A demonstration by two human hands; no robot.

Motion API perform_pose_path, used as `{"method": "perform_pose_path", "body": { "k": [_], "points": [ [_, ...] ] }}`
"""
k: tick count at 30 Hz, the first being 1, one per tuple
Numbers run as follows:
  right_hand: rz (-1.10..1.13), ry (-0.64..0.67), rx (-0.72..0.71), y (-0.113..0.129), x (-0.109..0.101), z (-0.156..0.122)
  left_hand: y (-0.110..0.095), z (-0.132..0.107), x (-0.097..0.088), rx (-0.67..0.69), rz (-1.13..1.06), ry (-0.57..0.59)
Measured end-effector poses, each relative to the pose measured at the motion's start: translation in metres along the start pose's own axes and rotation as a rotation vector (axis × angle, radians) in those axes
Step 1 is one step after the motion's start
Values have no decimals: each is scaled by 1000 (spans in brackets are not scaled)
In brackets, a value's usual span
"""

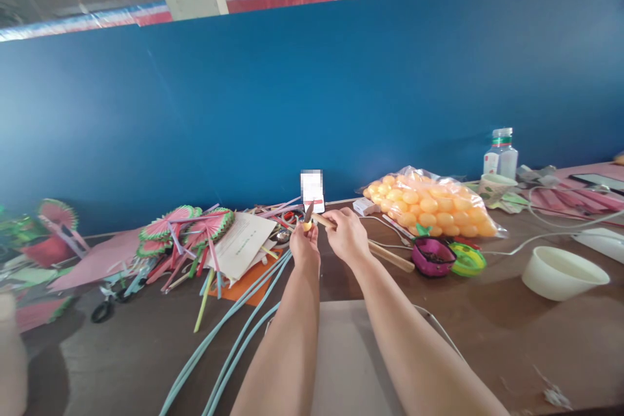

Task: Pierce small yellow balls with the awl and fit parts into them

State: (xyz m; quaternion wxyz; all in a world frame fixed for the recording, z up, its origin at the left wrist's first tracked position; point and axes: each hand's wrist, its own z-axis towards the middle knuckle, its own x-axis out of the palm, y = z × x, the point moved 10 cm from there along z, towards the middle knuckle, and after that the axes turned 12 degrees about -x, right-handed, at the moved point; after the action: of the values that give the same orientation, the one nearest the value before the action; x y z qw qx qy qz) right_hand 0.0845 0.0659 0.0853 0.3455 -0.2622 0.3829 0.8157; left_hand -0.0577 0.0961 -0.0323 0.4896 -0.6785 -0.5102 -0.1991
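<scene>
My left hand is closed, its fingertips pinching a small yellow-orange ball. Just to its right, my right hand grips the light wooden handle of what looks like a small hammer. The handle runs under my palm and comes out on the right. Its dark, tapered head stands right at the ball; whether they touch, I cannot tell. Behind both hands a phone with a lit screen leans upright against the blue partition. More such balls fill a clear plastic bag to the right.
Paper fans, scissors and a white sheet clutter the left side. Pale blue tubes cross the table. A purple container, a white bowl and plastic bottles stand right. Another person's arm shows at left.
</scene>
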Motion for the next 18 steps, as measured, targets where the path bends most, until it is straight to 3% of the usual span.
{"method": "perform_pose_path", "body": {
  "k": [10, 14, 18],
  "points": [
    [-20, 42, 47, -7, 5, -1, 2, 4, -9, -1, 27, -53],
    [-81, 78, 196, -32, 6, -4, -1, 0, -10, 22, 68, -91],
    [-113, 196, 320, -58, 15, -11, -5, -5, -10, 57, 111, -119]
  ]
}}
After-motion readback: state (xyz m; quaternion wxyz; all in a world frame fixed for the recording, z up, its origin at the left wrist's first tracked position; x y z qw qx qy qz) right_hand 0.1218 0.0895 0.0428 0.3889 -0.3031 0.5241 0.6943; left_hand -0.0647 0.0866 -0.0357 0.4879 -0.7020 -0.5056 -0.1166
